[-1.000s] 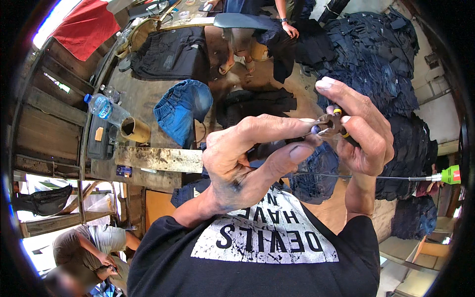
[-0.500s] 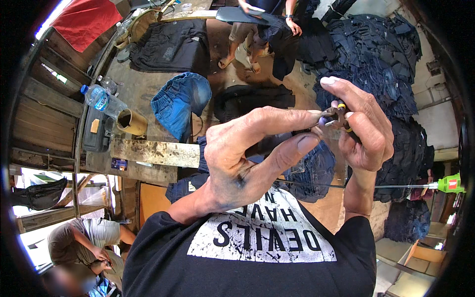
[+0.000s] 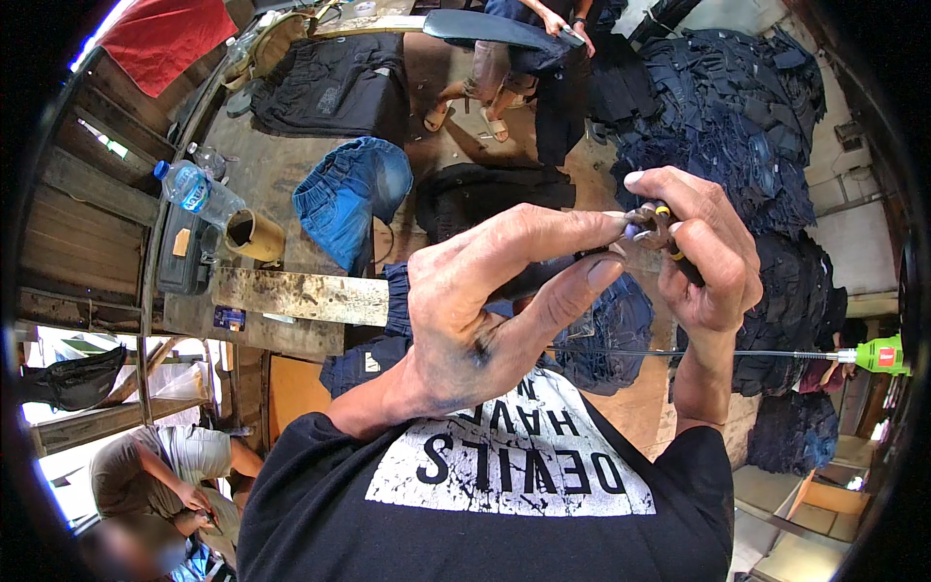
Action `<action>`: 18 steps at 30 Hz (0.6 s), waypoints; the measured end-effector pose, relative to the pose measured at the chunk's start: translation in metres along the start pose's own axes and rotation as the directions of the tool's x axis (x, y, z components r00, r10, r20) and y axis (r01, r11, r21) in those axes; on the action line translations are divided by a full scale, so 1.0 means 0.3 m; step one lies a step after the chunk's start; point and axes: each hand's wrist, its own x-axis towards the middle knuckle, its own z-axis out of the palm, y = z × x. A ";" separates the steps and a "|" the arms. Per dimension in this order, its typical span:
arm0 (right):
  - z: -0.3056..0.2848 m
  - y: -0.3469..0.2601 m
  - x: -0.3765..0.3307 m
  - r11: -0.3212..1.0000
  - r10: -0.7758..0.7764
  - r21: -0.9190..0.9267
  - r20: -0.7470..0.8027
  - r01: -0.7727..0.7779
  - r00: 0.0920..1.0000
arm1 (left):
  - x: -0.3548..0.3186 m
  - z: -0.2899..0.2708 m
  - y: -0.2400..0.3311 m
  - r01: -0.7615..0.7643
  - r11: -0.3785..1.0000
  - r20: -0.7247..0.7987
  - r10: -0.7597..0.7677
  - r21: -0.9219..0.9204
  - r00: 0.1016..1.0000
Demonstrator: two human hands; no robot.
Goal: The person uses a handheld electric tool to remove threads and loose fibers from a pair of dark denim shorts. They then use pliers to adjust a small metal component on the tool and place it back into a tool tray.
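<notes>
The hands barely shift over this last second: the right hand stays wrapped round the pliers, whose nose still meets a small blue piece held up before the chest. The left hand pinches that piece narrowly between forefinger and thumb, so the work stays at the same spot. Beyond, a co-worker's hands now draw close together. Denim shorts, a water bottle and a brown tube share the wooden table; dark cloth (great heaps of it) lines the right.
</notes>
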 end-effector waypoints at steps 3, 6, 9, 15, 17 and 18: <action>0.007 0.008 -0.005 1.000 0.003 0.009 0.002 -0.003 1.000 | -0.001 -0.002 -0.001 0.006 1.000 -0.003 -0.006 0.013 1.000; 0.013 0.014 -0.011 0.997 0.016 0.072 0.034 -0.018 0.999 | -0.002 -0.002 -0.001 0.007 1.000 -0.010 -0.006 0.029 1.000; 0.025 0.005 -0.018 0.996 0.045 0.080 0.026 -0.047 0.999 | -0.001 -0.001 -0.004 -0.017 0.999 -0.011 0.017 0.041 1.000; 0.026 0.011 -0.013 1.000 0.020 0.001 0.028 -0.020 0.999 | -0.001 -0.002 -0.009 -0.057 0.997 0.009 0.056 0.059 0.998; 0.023 0.012 -0.013 1.000 0.014 0.004 0.018 -0.014 1.000 | -0.003 0.001 -0.008 -0.056 0.997 0.011 0.055 0.051 0.998; 0.022 0.011 -0.014 1.000 0.024 -0.007 0.023 -0.024 0.999 | -0.005 0.003 -0.008 -0.054 0.997 0.013 0.054 0.048 0.998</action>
